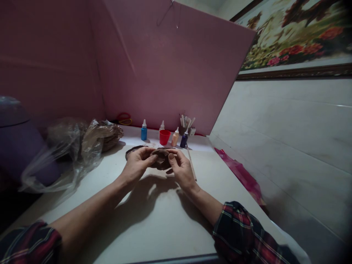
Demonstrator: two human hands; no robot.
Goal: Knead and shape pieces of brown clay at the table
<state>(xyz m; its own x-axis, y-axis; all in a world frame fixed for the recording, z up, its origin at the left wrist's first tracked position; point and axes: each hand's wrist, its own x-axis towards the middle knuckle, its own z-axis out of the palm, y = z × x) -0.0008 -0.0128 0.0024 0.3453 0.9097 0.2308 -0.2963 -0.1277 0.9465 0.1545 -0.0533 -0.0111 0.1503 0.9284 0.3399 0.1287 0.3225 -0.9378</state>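
Between my two hands, just above the white table, is a piece of dark brown clay (161,162), thin-walled and uneven, with a hollow in its middle. My left hand (137,163) grips its left edge, the thumb resting on the near side. On the opposite edge my right hand (182,169) pinches it between thumb and fingers. Behind my left hand lies another dark, round-edged piece (129,151), mostly hidden by the fingers. To the right of my right hand a thin stick (191,165) lies on the table.
Beyond my hands stand a red cup (164,137), a blue bottle (143,132), a peach bottle (175,138), a dark blue bottle (184,139) and a tool holder (182,129). A clear plastic bag (93,143) with brown material sits left. Pink boards (170,73) enclose the back.
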